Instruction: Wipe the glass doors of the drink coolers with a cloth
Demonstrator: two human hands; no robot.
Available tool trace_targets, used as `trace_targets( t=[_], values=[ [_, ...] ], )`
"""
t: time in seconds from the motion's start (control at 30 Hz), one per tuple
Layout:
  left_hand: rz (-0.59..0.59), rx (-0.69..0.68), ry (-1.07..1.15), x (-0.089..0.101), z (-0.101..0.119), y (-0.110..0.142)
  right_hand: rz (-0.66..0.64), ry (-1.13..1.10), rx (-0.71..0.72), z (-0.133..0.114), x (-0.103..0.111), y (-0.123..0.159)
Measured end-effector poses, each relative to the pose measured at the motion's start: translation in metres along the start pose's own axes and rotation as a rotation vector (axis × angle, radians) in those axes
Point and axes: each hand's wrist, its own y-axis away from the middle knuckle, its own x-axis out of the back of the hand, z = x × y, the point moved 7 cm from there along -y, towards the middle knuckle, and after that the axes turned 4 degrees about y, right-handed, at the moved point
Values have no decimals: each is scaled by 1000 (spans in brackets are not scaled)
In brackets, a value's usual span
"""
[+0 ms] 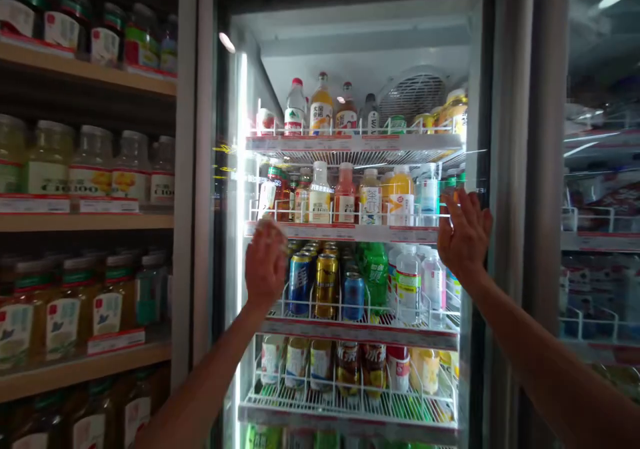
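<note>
An open drinks fridge stands before me, its wire shelves (350, 143) lined with bottles and cans. My left hand (265, 262) is raised in front of the can shelf, fingers curled; whether it holds something I cannot tell. Blue and gold cans (326, 282) stand just right of it. With fingers spread, my right hand (464, 235) reaches toward the fridge's right door frame (505, 189), level with the second shelf of juice bottles (370, 195).
Wooden shelves (85, 222) of jars and bottles fill the left side. The opened glass door (600, 235) stands at the right, with more racks showing through it. Lower fridge shelves (350, 405) hold more bottles.
</note>
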Motion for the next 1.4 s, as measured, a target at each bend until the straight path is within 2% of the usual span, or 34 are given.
trace_targets(
  t=[0.03, 0.07, 0.13, 0.2, 0.27, 0.3, 0.33, 0.37, 0.4, 0.5, 0.53, 0.57, 0.6, 0.63, 0.7, 0.77, 0.8, 0.83, 0.87, 0.9, 0.93, 1.03, 1.07, 1.1, 1.13, 1.17, 1.2, 1.3, 1.33, 1.37, 1.4],
  values=[
    [76, 102, -18, 4, -16, -10, -1, 0, 0, 0, 0, 0],
    [116, 156, -22, 4, -21, -16, -1, 2, -3, 0, 0, 0],
    [77, 152, -11, -5, -2, -13, -9, 2, -5, -1, 0, -1],
    [-77, -25, 31, -20, 45, 5, -16, -1, -14, 0, 0, -1],
    [-265, -333, 101, -31, 93, 30, -16, -7, -18, -1, 0, -1],
    [-349, -478, 138, -32, 106, 40, -11, -11, -17, -1, 1, -1],
    [-400, -572, 166, -30, 108, 45, -5, -14, -15, -1, 1, -1],
    [-396, -577, 171, -25, 97, 39, -3, -16, -12, -1, 1, 0],
    [-340, -506, 156, -18, 75, 25, -4, -17, -10, -1, 0, 0],
    [-6, -69, 51, 4, -11, -34, -9, -6, -10, 0, -2, 0],
    [84, 49, 21, 6, -30, -48, -5, -1, -9, 0, -2, 0],
    [135, 121, 4, 4, -38, -58, 1, 4, -7, 0, -2, 0],
    [147, 151, -3, -2, -34, -63, 5, 8, -4, 0, -2, 0],
    [119, 139, 2, -13, -19, -64, 11, 11, -3, 0, -2, 0],
    [-22, -3, 33, -38, 35, -53, 19, 14, 2, 0, -1, 0],
    [-255, -339, 80, -65, 103, -27, 25, 12, 5, 0, -1, 0],
    [-347, -498, 95, -73, 128, -12, 27, 10, 4, 1, 0, 0],
    [-404, -616, 106, -76, 142, -1, 28, 10, 5, 1, 0, 0],
    [-420, -668, 107, -75, 143, 3, 27, 10, 6, 1, 0, 1],
    [-405, -654, 103, -71, 132, -1, 28, 11, 6, 1, -1, 1],
    [-355, -569, 93, -65, 111, -14, 30, 13, 5, 1, -1, 1],
    [-47, -105, 34, -40, 23, -65, 35, 19, 0, 1, -2, 1],
    [66, 42, 11, -33, 1, -76, 35, 20, -3, 1, -2, 1],
    [147, 138, -4, -29, -10, -81, 34, 21, -6, 1, -2, 1],
    [166, 167, -12, -31, -8, -82, 31, 22, -7, 2, -2, 1],
    [116, 117, -5, -39, 8, -80, 26, 23, -7, 2, -3, 1],
    [15, -12, 18, -50, 35, -74, 21, 24, -6, 2, -3, 1],
    [-336, -627, 124, -80, 135, -28, 16, 20, 0, 2, -3, 2],
    [-405, -788, 147, -83, 154, -14, 18, 14, 0, 2, -3, 2],
    [-438, -879, 156, -83, 162, -8, 18, 8, -3, 3, -3, 2],
    [-436, -893, 151, -82, 158, -13, 16, 3, -7, 3, -3, 2]
  ],
)
